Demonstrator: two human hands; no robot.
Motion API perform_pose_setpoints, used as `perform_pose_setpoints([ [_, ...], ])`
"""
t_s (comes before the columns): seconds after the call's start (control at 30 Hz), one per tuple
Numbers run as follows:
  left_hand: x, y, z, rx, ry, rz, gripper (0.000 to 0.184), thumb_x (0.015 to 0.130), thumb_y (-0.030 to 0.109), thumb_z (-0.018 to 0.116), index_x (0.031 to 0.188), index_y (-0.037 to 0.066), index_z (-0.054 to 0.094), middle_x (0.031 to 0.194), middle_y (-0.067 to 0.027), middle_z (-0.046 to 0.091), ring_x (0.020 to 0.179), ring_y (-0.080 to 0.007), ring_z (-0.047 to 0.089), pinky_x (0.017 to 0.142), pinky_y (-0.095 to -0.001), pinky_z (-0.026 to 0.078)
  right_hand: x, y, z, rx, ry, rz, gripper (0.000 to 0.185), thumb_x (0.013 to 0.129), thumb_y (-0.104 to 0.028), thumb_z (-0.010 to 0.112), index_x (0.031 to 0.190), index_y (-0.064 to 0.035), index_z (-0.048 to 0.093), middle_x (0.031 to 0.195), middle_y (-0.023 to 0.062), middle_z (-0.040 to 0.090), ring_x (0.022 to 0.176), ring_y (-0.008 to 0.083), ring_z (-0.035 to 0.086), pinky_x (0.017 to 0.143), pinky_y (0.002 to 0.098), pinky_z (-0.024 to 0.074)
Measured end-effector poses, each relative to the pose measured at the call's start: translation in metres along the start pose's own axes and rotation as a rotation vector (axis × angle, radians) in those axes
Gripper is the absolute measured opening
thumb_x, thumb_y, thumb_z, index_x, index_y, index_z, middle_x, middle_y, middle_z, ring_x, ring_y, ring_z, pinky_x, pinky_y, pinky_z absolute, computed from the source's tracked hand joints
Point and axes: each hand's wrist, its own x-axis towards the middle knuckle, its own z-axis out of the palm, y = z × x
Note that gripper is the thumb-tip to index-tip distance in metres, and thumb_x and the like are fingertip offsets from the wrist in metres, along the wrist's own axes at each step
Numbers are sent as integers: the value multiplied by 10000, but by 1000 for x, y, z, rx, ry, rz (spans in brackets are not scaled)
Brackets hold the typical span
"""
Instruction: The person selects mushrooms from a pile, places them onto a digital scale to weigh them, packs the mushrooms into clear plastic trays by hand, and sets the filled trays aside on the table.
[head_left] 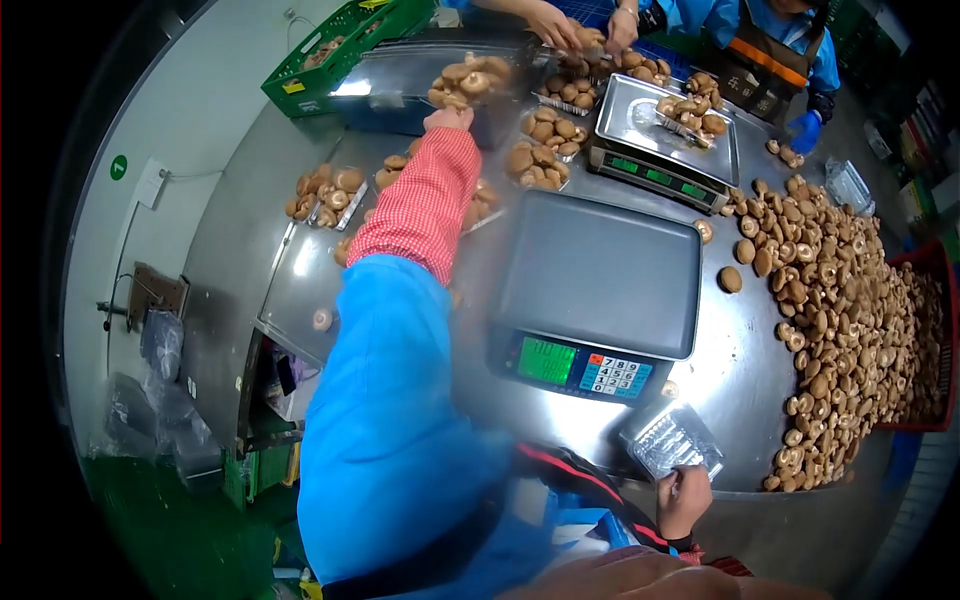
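My left hand (449, 117) is stretched far forward, its fingers closed around a pack of brown mushrooms (470, 80), slightly blurred. Under and beside that red-checked sleeve lie more mushroom packs, including one tray (328, 195) on the left. Close to my body, my right hand (685, 497) pinches the edge of a clear plastic tray (668, 440) over the front of the steel table (740, 420). A digital scale (605, 270) with a dark platform and a lit green display stands between my hands.
A large heap of loose mushrooms (840, 300) covers the right side. At the back, a second scale (665, 140) bears a mushroom pack. Co-workers' hands (560, 25) handle mushrooms there; another person's blue glove (803, 132) shows right. A green crate (320, 55) stands back left.
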Motion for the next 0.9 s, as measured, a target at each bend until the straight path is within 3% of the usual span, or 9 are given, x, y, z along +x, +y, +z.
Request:
perform_pose_setpoints([
  [0.1,-9,27,35,-2003,179,-392,586,987,263,486,1460,50,215,1349,-217,442,1112,-388,581,818,-521,533,2,5,-3,96,120,125,135,700,-30,644,819,-55,585,740,111,544,660,317,569,582,398,457],
  [0.13,-17,31,43,-2035,138,-331,620,978,242,520,1466,62,182,1391,-257,321,1083,-439,558,827,-498,550,8,2,-7,158,176,141,110,726,-17,628,808,-42,560,719,116,524,630,309,546,579,386,439],
  [0.17,-27,37,53,-2023,46,-293,590,981,271,517,1439,44,222,1429,-261,252,1069,-429,558,846,-516,540,10,4,-11,192,160,225,107,746,-23,632,816,-34,552,726,121,526,637,299,547,580,376,433],
  [0.33,-172,127,33,-1832,-890,-118,462,979,479,490,1071,30,547,1020,-215,663,987,-325,662,870,-437,559,43,10,-24,59,305,14,112,753,-29,646,788,-43,542,714,111,510,622,282,525,553,387,413],
  [0.5,-342,214,5,-1149,-1821,347,685,955,497,521,1481,140,265,1207,-172,582,1069,-267,641,758,-402,591,77,8,-9,-205,183,-282,197,686,-76,681,767,-102,503,701,65,454,629,215,518,544,351,429],
  [0.57,-385,248,2,-855,-1574,538,614,958,295,564,1481,139,283,1140,-129,606,1019,-222,645,749,-376,584,82,13,2,-154,205,-293,223,697,-129,709,803,-100,514,750,51,481,671,210,540,565,352,440],
  [0.73,-384,297,43,-643,-1614,865,558,942,131,536,1460,116,329,1095,-102,632,963,-177,643,776,-326,564,79,72,-50,-35,265,62,603,720,-279,776,1215,-34,533,921,137,578,799,290,601,690,359,497],
  [0.8,-391,316,58,-616,-1650,1082,540,950,159,543,1448,86,347,1098,-90,644,939,-166,649,806,-314,551,68,119,-56,161,47,225,711,741,-302,775,1322,-20,478,974,174,583,838,303,619,731,369,509],
  [0.9,-409,356,67,-506,-1722,1137,524,952,221,559,1427,77,390,1179,-126,620,1020,-201,627,885,-351,526,71,169,-47,1228,-541,584,518,928,-194,553,1399,-68,380,954,130,632,782,230,662,702,324,552],
])
